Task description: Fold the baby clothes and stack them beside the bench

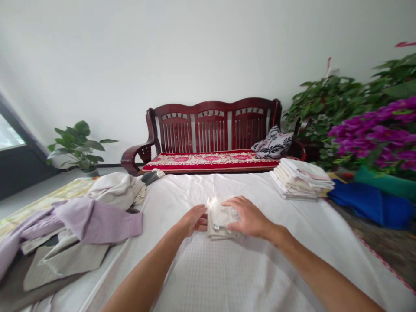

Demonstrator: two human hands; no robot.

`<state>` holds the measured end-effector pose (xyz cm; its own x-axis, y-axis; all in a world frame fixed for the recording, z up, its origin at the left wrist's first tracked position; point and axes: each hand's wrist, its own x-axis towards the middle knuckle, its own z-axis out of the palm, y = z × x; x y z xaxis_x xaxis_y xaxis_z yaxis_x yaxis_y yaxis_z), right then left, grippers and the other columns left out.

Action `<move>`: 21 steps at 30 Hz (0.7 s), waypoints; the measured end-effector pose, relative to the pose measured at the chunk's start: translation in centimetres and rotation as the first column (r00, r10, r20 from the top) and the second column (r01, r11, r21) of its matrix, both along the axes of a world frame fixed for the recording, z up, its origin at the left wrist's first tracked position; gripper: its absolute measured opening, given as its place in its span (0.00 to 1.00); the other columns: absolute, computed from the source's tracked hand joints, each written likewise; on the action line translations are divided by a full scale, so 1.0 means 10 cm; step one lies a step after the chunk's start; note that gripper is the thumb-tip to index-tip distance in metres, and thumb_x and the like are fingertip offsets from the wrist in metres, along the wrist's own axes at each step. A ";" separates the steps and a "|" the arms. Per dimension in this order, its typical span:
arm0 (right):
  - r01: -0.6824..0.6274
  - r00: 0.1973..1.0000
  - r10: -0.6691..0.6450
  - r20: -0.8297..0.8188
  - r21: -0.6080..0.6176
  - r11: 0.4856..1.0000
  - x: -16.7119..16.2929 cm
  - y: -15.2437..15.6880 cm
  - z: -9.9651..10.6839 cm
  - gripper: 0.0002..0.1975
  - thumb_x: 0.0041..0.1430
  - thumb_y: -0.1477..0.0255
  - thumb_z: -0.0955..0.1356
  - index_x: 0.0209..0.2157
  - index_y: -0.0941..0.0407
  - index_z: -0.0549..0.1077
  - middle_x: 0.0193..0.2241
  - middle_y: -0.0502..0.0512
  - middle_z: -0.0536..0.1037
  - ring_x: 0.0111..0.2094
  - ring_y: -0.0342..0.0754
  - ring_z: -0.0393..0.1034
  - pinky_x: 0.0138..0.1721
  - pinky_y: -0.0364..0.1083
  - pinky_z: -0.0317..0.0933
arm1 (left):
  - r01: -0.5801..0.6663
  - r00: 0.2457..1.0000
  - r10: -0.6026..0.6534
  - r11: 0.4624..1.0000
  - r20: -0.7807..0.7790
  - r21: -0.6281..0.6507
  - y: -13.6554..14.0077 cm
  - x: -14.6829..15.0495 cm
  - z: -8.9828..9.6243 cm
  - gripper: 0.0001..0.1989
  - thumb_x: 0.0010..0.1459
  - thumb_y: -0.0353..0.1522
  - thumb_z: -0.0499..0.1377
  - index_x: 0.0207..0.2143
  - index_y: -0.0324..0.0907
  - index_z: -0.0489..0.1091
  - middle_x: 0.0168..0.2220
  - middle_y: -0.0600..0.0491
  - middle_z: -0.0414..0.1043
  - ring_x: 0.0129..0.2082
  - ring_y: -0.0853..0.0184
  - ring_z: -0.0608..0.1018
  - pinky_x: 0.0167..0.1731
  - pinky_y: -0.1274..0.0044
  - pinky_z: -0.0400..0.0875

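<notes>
My left hand [195, 221] is half curled at the left edge of the folded bundle [217, 216]; its fingertips are partly hidden, so I can't tell whether they grip it. My right hand [249, 216] is spread wide, thumb well apart from the fingers, lying over the bundle's right side.

Far beyond both hands rises the pale wall [208, 52]. Beneath them spreads a white sheet [208, 277], creased ahead of my fingers. Straight ahead, past its far edge, stands the dark red sofa [211, 132], a red patterned cover [201, 161] along its seat. Well left of my left hand is a heap of clothes, with a lilac garment [107, 221] on top. Well out to my right hand's right are leafy plants [344, 99] and purple flowers [383, 132], with a blue cloth [370, 206] below. Ahead and right of my right hand sits a stack of folded cloths [300, 180]; beyond it, a leaf-patterned cushion [274, 143] leans on the sofa. Smallest, between my hands on the sheet, is the bundle, pale and glossy on top.
</notes>
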<state>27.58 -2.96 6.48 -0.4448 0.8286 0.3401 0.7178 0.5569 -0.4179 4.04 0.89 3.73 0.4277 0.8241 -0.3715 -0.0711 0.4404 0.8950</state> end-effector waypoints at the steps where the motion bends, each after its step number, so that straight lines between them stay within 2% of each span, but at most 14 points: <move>1: -0.054 0.997 0.052 0.063 0.021 0.998 -0.03 -0.08 0.01 0.28 0.49 0.66 0.74 0.53 0.51 0.73 0.51 0.55 0.76 0.53 0.55 0.65 0.56 0.53 0.57 | 0.038 0.999 -0.038 0.999 0.008 0.008 -0.05 -0.01 0.00 0.15 0.52 0.37 0.64 0.39 0.41 0.66 0.29 0.53 0.73 0.25 0.68 0.77 0.30 0.75 0.74; 5: -0.059 0.983 0.045 0.179 0.074 0.996 -0.12 -0.21 -0.04 0.19 0.54 0.74 0.70 0.49 0.52 0.76 0.46 0.55 0.77 0.49 0.52 0.66 0.51 0.49 0.60 | 0.097 0.993 -0.091 0.992 -0.071 0.083 -0.18 -0.01 -0.05 0.21 0.46 0.32 0.66 0.45 0.39 0.70 0.26 0.57 0.72 0.26 0.69 0.76 0.31 0.77 0.74; 8: -0.033 0.978 0.015 0.207 0.084 0.996 -0.15 -0.14 -0.08 0.12 0.59 0.78 0.65 0.41 0.53 0.78 0.39 0.54 0.78 0.43 0.50 0.68 0.47 0.47 0.61 | 0.046 0.981 -0.015 0.987 -0.195 0.155 -0.21 0.03 -0.12 0.33 0.44 0.28 0.66 0.55 0.38 0.65 0.21 0.64 0.65 0.20 0.73 0.70 0.26 0.79 0.71; 11: 0.039 0.990 -0.048 0.129 0.074 0.996 -0.19 -0.05 -0.04 0.12 0.60 0.78 0.64 0.37 0.53 0.78 0.36 0.54 0.78 0.42 0.49 0.70 0.44 0.46 0.61 | -0.016 0.958 0.071 0.981 -0.277 0.196 -0.22 0.07 -0.18 0.42 0.43 0.25 0.65 0.62 0.36 0.58 0.19 0.67 0.61 0.17 0.75 0.65 0.23 0.81 0.67; 13: 0.083 0.996 -0.085 0.033 0.073 0.994 -0.22 -0.04 -0.01 0.12 0.61 0.78 0.63 0.39 0.53 0.78 0.37 0.53 0.78 0.43 0.49 0.70 0.45 0.45 0.61 | -0.025 0.958 0.084 0.977 -0.275 0.214 -0.23 0.08 -0.20 0.42 0.43 0.25 0.65 0.62 0.36 0.58 0.19 0.67 0.62 0.17 0.75 0.65 0.22 0.81 0.66; 15: 0.072 0.997 -0.074 0.011 0.077 0.994 -0.27 -0.06 0.00 0.13 0.61 0.78 0.63 0.40 0.53 0.78 0.38 0.53 0.78 0.43 0.48 0.70 0.45 0.45 0.61 | -0.012 0.972 0.065 0.974 -0.228 0.227 -0.25 0.09 -0.21 0.39 0.42 0.26 0.65 0.59 0.36 0.61 0.20 0.65 0.64 0.18 0.74 0.67 0.22 0.81 0.66; 19: -0.042 0.982 0.031 0.185 0.058 0.997 -0.31 -0.16 -0.04 0.13 0.59 0.79 0.63 0.36 0.53 0.79 0.35 0.53 0.78 0.40 0.49 0.70 0.44 0.46 0.61 | 0.066 0.991 -0.036 0.969 -0.129 0.238 -0.26 0.05 -0.19 0.32 0.42 0.29 0.64 0.54 0.36 0.67 0.20 0.62 0.68 0.19 0.73 0.69 0.24 0.81 0.65; 21: -0.067 0.975 0.059 0.214 0.031 0.997 -0.29 -0.18 -0.01 0.11 0.60 0.77 0.65 0.37 0.53 0.79 0.36 0.53 0.79 0.41 0.50 0.71 0.46 0.47 0.60 | 0.126 0.982 -0.085 0.961 -0.169 0.245 -0.23 -0.02 -0.17 0.29 0.45 0.30 0.62 0.53 0.37 0.69 0.20 0.61 0.68 0.19 0.72 0.70 0.24 0.80 0.65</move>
<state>24.70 -4.80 6.37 -0.5612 0.7849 0.2625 0.7510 0.6162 -0.2371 3.88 -1.41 1.98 0.4709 0.8531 -0.2248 0.1124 0.1948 0.9744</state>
